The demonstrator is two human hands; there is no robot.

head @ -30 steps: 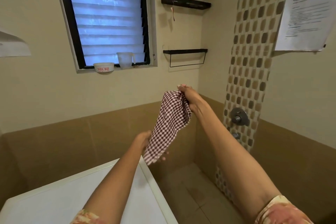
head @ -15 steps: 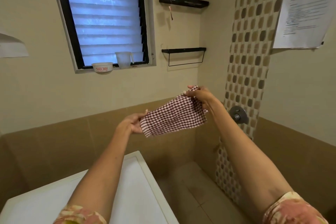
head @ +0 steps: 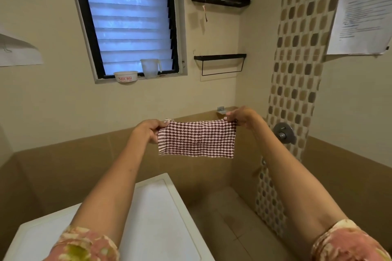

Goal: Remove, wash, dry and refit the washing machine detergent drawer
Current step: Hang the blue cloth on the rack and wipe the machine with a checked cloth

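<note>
A red-and-white checked cloth (head: 196,139) hangs stretched flat between both hands at chest height, in front of the brown tiled wall. My left hand (head: 147,130) pinches its top left corner. My right hand (head: 239,117) pinches the top right corner, slightly higher. The white top of the washing machine (head: 161,218) lies below my left forearm at the lower left. No detergent drawer is in view.
A shower valve (head: 283,133) sticks out of the mosaic strip on the right wall. Two black shelves (head: 219,57) hang in the corner. A white bowl (head: 125,76) and a clear jug (head: 150,68) stand on the window sill. A paper sheet (head: 363,17) hangs at the upper right.
The cloth hung bunched from my raised right hand; my left hand took its lower edge and lifted it, and both hands pulled the cloth out flat and level.
</note>
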